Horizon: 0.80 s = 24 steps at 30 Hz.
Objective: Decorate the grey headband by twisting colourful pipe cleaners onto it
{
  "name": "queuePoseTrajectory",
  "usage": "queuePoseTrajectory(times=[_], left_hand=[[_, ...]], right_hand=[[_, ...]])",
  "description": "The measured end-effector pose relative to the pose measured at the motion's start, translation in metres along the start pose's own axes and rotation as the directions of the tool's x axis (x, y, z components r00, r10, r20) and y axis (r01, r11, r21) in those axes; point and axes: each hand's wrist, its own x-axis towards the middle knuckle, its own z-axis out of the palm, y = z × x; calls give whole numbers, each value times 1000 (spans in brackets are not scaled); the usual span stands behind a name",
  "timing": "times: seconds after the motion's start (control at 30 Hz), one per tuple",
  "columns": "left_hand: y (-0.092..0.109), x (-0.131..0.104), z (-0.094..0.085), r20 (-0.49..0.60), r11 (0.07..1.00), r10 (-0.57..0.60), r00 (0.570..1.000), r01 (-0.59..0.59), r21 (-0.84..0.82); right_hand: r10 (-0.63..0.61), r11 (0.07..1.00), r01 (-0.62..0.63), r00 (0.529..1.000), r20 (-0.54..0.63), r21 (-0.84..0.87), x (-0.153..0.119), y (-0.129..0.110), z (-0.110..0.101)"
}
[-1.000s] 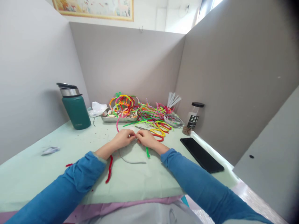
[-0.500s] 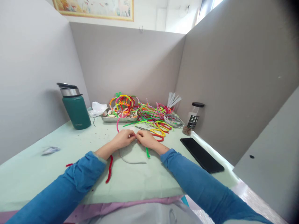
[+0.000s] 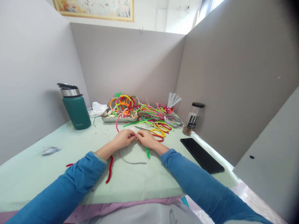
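Over the middle of the table, my left hand (image 3: 124, 138) and my right hand (image 3: 146, 138) meet fingertip to fingertip, both closed in a pinch. Whatever sits between the fingers is too small to make out. A pink pipe cleaner (image 3: 117, 125) rises from behind my left hand toward the tray. From under that hand a grey wire (image 3: 133, 163) curves out across the tabletop. A short green pipe cleaner (image 3: 148, 152) shows below my right hand. By my left wrist lies a red pipe cleaner (image 3: 109, 169). Scissors (image 3: 158, 132) with yellow and red handles lie just beyond my right hand.
A metal tray (image 3: 120, 119) of small pieces stands at the back, beside a heap of colourful pipe cleaners (image 3: 151, 112) and a wire coil (image 3: 174, 120). A green bottle (image 3: 76, 112) is left; a clear jar (image 3: 193, 119) and black phone (image 3: 202, 155) are right. Grey partitions enclose the table.
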Motion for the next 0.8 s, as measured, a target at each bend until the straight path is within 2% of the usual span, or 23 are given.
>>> queuePoseTrajectory(times=[0.17,0.33,0.8], left_hand=[[-2,1,2,-23,997,26,999,-28,-67],[0,0,1,-87,992,-4,996,-7,-129],[1,0,0,-116,996,-13,993,2,-87]], right_hand=[[9,998,-9,1000,-10,62,1,2,1],[27,995,-26,1000,-7,95,1,2,1],[32,990,-32,999,4,134,2,5,3]])
